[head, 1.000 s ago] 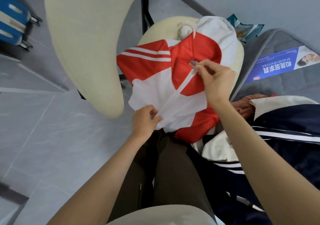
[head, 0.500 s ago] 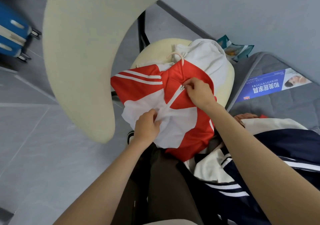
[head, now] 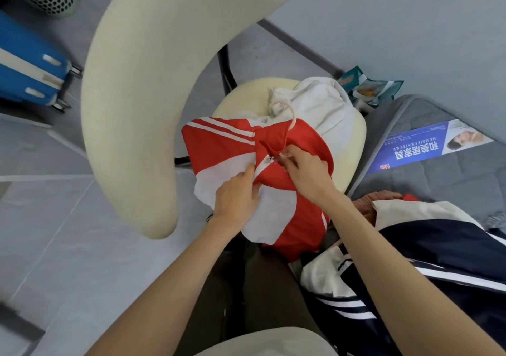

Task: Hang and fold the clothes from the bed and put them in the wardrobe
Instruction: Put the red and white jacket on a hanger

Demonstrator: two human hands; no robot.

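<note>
- step in hand: the hanging stage. the red and white jacket [head: 219, 142] is already on a hanger, whose pale hook [head: 284, 109] stands out of the collar, and the front zip is being closed.
- location: the jacket lies on the chair seat [head: 358, 147], partly over a white garment [head: 323, 106], just in front of the person's knees. it is off the bed [head: 438, 191] and not yet in the wardrobe, which is out of view.
- right hand [head: 306, 174]: fingers are drawn together in a pinch on the zip pull [head: 269, 159], close under the collar. the wrist is bent down and the forearm reaches in from the lower right.
- left hand [head: 238, 199]: it grips the white front panel just below the pull, thumb stretched up beside the zip line, bracing the cloth. the forearm comes in from the lower left.
- judgement: the pull sits near the top of its run, so this step looks almost finished.
- next move calls for: releasing the pull, taking the hook, and lifting the jacket clear of the white garment without slipping it off the hanger — then carrying it to the wardrobe.
- outstanding: a navy jacket [head: 451, 251] and other clothes lie on the bed edge — the task is judged well short of complete.
</note>
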